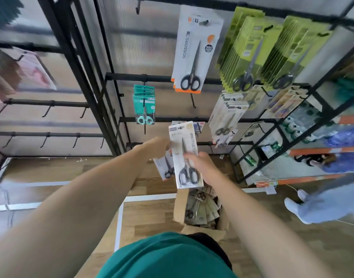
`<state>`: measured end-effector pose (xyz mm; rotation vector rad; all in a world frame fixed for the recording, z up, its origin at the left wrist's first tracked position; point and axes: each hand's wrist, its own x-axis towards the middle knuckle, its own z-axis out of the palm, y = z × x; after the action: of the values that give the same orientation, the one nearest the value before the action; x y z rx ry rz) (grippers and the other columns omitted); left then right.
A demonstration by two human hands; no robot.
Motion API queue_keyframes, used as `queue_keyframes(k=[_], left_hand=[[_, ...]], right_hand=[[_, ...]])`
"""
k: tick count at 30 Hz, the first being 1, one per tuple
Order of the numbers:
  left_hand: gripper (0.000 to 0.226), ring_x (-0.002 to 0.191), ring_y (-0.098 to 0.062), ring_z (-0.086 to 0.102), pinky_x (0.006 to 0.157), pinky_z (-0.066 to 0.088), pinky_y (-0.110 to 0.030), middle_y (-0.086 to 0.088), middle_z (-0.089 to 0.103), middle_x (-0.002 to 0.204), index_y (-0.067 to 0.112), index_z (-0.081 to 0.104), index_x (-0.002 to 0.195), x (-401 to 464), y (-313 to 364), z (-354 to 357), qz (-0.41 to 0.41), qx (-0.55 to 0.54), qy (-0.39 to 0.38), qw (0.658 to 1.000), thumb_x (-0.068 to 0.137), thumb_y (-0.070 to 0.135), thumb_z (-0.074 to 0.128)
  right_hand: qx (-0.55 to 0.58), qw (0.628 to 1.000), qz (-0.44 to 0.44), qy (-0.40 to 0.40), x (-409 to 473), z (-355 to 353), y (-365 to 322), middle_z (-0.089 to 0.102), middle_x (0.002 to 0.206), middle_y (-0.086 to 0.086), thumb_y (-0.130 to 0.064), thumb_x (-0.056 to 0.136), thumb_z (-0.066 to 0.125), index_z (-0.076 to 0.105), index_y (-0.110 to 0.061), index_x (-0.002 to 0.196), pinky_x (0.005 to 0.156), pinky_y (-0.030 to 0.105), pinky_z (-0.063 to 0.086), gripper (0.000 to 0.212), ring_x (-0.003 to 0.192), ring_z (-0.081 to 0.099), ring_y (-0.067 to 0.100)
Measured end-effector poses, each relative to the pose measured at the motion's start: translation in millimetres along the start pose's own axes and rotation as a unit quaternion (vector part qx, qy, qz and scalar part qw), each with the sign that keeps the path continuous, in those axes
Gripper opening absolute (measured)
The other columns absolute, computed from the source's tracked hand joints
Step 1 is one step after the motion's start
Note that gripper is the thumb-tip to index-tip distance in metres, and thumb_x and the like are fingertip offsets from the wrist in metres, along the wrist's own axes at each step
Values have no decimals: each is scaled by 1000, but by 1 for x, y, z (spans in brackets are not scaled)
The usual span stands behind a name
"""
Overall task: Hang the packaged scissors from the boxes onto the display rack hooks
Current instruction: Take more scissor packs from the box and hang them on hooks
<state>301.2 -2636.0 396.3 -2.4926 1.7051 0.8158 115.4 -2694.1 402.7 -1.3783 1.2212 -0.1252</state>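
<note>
Both hands on scissor packs in front of rack

While the right hand (206, 167) grips a white scissors pack (185, 155) by its right edge, fingers curled over the front and thumb side behind, the pack stands upright with its top above the fingertips and the black-handled scissors low, just left of the palm. Left hand (159, 146) sits up-left of the right hand, touching the pack's left edge; fingers are hidden behind the card, so the exact grip cannot be told, but it seems to hold a second pack (165, 167), which hangs below it and is tilted, partly behind the first pack. Open cardboard box (200, 213) lies on the floor directly below the right hand, with more packaged scissors piled inside. Display rack (120, 119) stands beyond both hands. Just above the held pack's top edge, a blue-white pack (196, 126) hangs on a lower bar. Further above the hands: a white-orange scissors pack (194, 55) on a hook. Up-left of the left hand, small teal packs (144, 105). Up-right of the right hand, green packs (250, 55) in rows and beige packs (226, 117) below them. Far right of the right hand, another person's leg and white shoe (292, 205), blurred.
</note>
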Motion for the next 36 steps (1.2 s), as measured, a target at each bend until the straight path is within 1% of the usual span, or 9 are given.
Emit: queue_keyframes(k=[4, 9, 11, 14, 18, 24, 29, 32, 36], left_hand=[[17, 72, -20, 58, 66, 49, -34, -6, 61, 85, 11, 56, 97, -7, -16, -22, 3, -3, 42, 999, 103, 23, 44], [12, 94, -23, 61, 87, 51, -33, -7, 61, 105, 10, 53, 99, -18, -25, -47, -6, 34, 66, 997, 102, 15, 43], [20, 102, -23, 62, 95, 50, -34, -6, 62, 114, 9, 59, 113, -21, -29, -57, -19, 39, 68, 997, 102, 17, 45], [23, 105, -24, 61, 89, 49, -31, -4, 62, 115, 12, 63, 118, -26, -34, -73, -18, 19, 82, 996, 100, 18, 49], [21, 94, -14, 62, 83, 51, -26, 1, 61, 117, 15, 57, 121, -28, -36, -85, -9, 18, 62, 998, 101, 20, 51], [19, 95, -17, 62, 90, 48, -27, 1, 63, 117, 13, 60, 117, -37, -43, -123, -4, 37, 88, 995, 101, 18, 51], [19, 78, -15, 60, 72, 49, -25, -2, 65, 102, 10, 62, 113, -50, -47, -163, -19, 31, 106, 994, 100, 15, 49], [16, 63, -9, 49, 58, 38, -19, 1, 57, 83, 10, 62, 108, -62, -49, -182, -16, 31, 127, 991, 101, 18, 50], [17, 75, -12, 59, 71, 45, -23, -3, 66, 97, 12, 64, 110, -71, -59, -205, -19, 27, 153, 988, 100, 20, 53]], right_hand=[[-4, 999, -40, -15, -2, 13, -22, 76, 102, -6, -66, 78, 66, 73, -20, 103, 100, 43, 50, 53, 99, 69, 20], [-5, 997, -82, 16, -6, 32, -60, 35, 157, 7, -67, 100, 27, 35, -18, 153, 113, 39, 29, 73, 143, 35, 28], [6, 993, -113, 37, -5, 36, -70, 43, 149, 5, -59, 103, 25, 39, -17, 151, 109, 38, 32, 65, 139, 40, 28], [-20, 978, -191, 81, -1, 37, -84, 60, 109, 0, -42, 106, 34, 49, -19, 125, 79, 34, 42, 33, 102, 56, 25], [-70, 954, -265, 120, -2, 40, -109, 49, 87, -2, -30, 106, 36, 46, -14, 106, 60, 27, 33, 18, 76, 48, 12], [-105, 935, -319, 113, -2, 41, -154, 61, 115, 8, -32, 102, 47, 49, -13, 126, 87, 38, 47, 31, 106, 57, 27], [-129, 922, -349, 109, -5, 42, -183, 58, 97, -3, -25, 102, 46, 51, -22, 113, 82, 41, 49, 13, 86, 57, 19], [-144, 903, -392, 101, -6, 44, -200, 57, 99, -5, -15, 102, 44, 51, -24, 111, 66, 31, 43, 15, 79, 54, 10], [-156, 877, -443, 104, -12, 45, -227, 55, 100, -3, -16, 104, 42, 52, -16, 113, 64, 24, 37, 14, 81, 52, 11]])
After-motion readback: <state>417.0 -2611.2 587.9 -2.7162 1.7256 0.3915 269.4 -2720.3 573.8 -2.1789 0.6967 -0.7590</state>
